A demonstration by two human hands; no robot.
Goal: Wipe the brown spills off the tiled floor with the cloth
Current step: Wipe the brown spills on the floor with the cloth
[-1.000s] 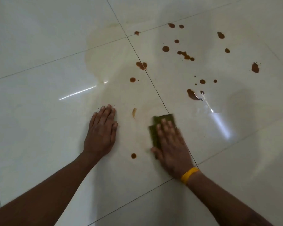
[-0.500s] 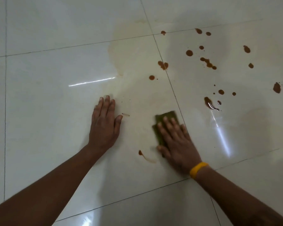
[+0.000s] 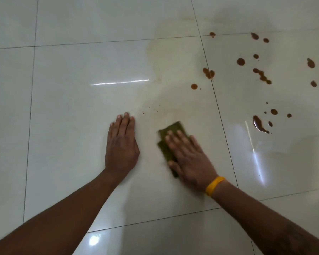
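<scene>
A folded olive-green cloth [image 3: 170, 130] lies flat on the glossy white tiled floor [image 3: 72, 111]. My right hand [image 3: 189, 159], with a yellow band at the wrist, presses down on the cloth and covers most of it. My left hand [image 3: 121, 144] rests flat on the tile to the left of the cloth, fingers together, holding nothing. Several brown spills dot the floor to the upper right: a drop [image 3: 194, 86], a double blot [image 3: 208, 73], a round spot [image 3: 240, 61] and a long puddle [image 3: 259, 124]. A pale brownish smear [image 3: 166, 74] spreads above the cloth.
Dark grout lines [image 3: 217, 107] cross the tiles. Tiny brown specks [image 3: 143, 113] lie just above my left hand's fingertips. Bright light reflections [image 3: 120, 82] streak the wet floor.
The small brown spot and its streak near my right wrist are gone, and the cloth has slid over that patch. The view has shifted, so everything sits further right in frame.
</scene>
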